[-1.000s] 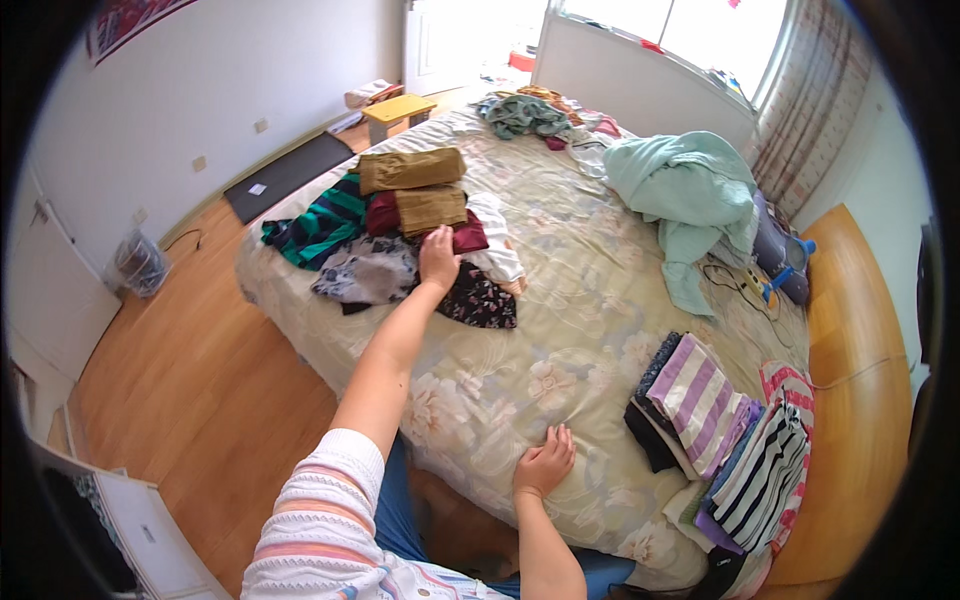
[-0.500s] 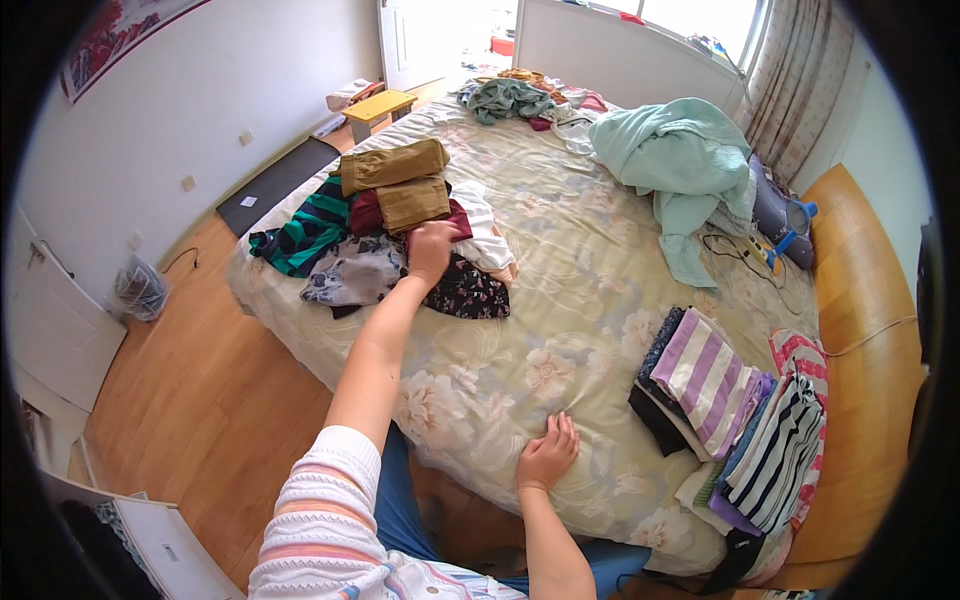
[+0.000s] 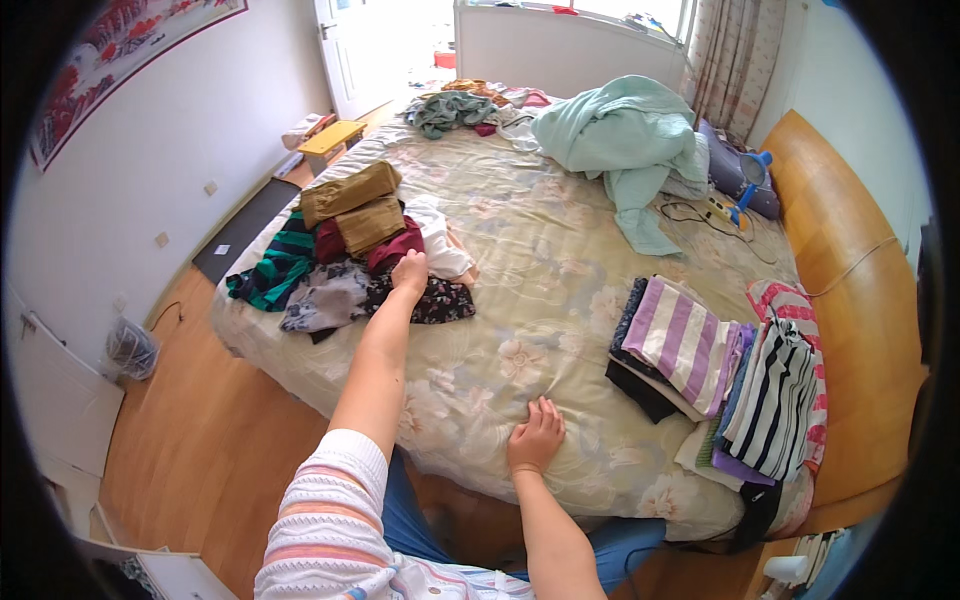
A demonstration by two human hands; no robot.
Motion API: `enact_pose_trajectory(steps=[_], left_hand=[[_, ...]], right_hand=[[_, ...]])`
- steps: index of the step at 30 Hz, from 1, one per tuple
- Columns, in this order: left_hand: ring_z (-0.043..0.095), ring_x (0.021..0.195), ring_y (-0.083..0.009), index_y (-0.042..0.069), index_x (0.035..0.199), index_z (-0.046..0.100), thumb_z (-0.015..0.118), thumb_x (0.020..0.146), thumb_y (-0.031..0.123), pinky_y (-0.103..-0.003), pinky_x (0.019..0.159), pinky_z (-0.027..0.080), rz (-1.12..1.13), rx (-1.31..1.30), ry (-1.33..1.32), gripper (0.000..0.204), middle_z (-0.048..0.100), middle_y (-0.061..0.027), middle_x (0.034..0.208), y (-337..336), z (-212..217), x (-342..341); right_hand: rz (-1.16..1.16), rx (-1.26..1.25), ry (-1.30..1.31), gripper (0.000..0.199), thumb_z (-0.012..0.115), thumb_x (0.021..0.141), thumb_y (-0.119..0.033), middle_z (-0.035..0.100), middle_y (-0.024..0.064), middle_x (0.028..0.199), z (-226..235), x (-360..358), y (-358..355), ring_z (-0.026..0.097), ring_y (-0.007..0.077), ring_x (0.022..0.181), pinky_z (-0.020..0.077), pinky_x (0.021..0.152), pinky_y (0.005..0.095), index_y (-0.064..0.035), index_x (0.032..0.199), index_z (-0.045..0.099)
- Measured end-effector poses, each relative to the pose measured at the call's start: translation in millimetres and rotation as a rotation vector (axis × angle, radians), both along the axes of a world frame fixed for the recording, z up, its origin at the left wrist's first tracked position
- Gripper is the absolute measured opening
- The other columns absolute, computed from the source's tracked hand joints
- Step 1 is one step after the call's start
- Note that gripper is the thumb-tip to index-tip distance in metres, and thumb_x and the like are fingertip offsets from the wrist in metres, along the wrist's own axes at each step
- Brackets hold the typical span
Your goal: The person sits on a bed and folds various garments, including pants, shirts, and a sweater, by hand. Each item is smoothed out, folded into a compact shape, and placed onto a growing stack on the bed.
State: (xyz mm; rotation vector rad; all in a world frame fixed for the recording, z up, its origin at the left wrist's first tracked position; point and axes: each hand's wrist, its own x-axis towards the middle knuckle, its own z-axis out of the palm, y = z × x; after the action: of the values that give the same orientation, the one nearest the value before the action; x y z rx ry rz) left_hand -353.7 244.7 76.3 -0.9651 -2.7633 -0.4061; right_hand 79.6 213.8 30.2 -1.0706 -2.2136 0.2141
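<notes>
My left hand (image 3: 410, 271) reaches far across the bed, its fingers closed on the edge of a maroon garment (image 3: 398, 247). Folded brown trousers (image 3: 372, 224) lie on top of that garment. Around them in the loose heap are a green-and-navy striped garment (image 3: 278, 262), a grey mottled one (image 3: 328, 293), a black floral one (image 3: 440, 302) just beyond my left wrist, and a white one (image 3: 440, 240). My right hand (image 3: 537, 437) rests flat on the bed near its close edge, fingers stretched out, holding nothing.
Folded clothes stand in stacks at the right, a purple-and-white striped one (image 3: 680, 335) and a black-and-white striped one (image 3: 775, 400) on top. A mint-green blanket (image 3: 620, 130) is bunched farther back, near a power strip (image 3: 722, 211) with cables. The wooden headboard (image 3: 850, 330) bounds the right side.
The view has turned a little to the right. My left hand has shifted on the heap, and more of the maroon garment shows beside it. My right hand stays on the bed.
</notes>
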Motion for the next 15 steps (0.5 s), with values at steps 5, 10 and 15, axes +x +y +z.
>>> enact_pose_trajectory(steps=[5, 10, 15], left_hand=[[0.061, 0.104, -0.0339, 0.01, 0.094, 0.065, 0.064, 0.086, 0.017, -0.045, 0.087, 0.05, -0.241, -0.012, -0.176, 0.011, 0.058, -0.0091, 0.121, -44, 30, 15], [0.056, 0.116, -0.0284, 0.012, 0.1, 0.069, 0.063, 0.087, 0.015, -0.04, 0.094, 0.05, -0.335, 0.059, 0.056, 0.014, 0.052, -0.0031, 0.139, -42, 27, 32], [0.055, 0.114, -0.0273, 0.012, 0.102, 0.072, 0.057, 0.087, 0.016, -0.041, 0.094, 0.047, -0.16, -0.115, 0.06, 0.021, 0.061, -0.0033, 0.125, -5, -4, 36]], right_hand=[[-0.044, 0.024, 0.026, 0.036, 0.058, 0.075, -0.009, 0.057, 0.0087, 0.125, -1, 3, 3, 0.049, 0.0267, 0.125, 0.0348, 0.11, 0.0455, -0.0079, 0.11, 0.061], [-0.039, 0.029, 0.045, 0.035, 0.058, 0.074, -0.008, 0.057, 0.0084, 0.124, -2, 4, 1, 0.05, 0.0266, 0.124, 0.0354, 0.109, 0.0448, -0.0082, 0.109, 0.062], [-0.006, -0.005, 0.047, 0.034, 0.058, 0.075, -0.008, 0.057, 0.0081, 0.124, 0, 3, -1, 0.05, 0.0263, 0.124, 0.0355, 0.109, 0.0447, -0.0086, 0.109, 0.062]])
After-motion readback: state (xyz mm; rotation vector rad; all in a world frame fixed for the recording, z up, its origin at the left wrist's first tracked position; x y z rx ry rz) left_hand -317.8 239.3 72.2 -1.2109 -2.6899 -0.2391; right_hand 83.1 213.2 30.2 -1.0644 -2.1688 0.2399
